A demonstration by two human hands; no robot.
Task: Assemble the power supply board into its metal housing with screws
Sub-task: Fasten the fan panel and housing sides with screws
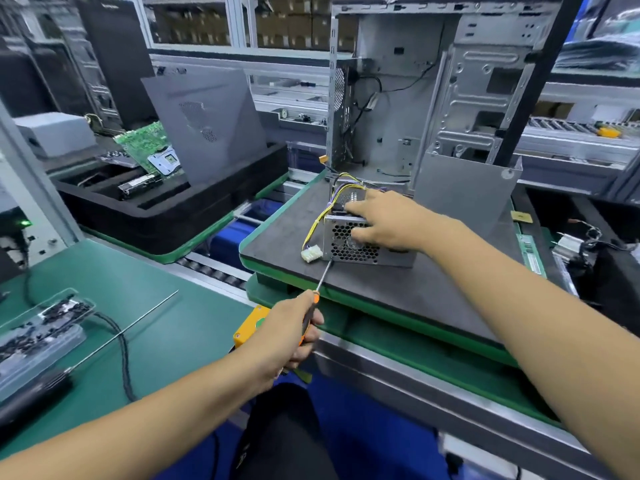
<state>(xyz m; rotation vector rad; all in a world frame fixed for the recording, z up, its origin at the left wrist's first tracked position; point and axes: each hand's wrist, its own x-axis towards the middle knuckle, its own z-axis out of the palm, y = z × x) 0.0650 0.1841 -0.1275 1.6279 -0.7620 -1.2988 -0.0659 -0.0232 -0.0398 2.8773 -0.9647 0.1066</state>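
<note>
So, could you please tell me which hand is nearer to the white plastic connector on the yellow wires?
Right. The right hand rests on the metal housing just beside the white plastic connector; the left hand grips the orange-handled screwdriver further back.

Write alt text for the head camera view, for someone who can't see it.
A left hand drives an orange-handled screwdriver into the lower corner of a metal power supply box, steadied by the right hand.
</note>
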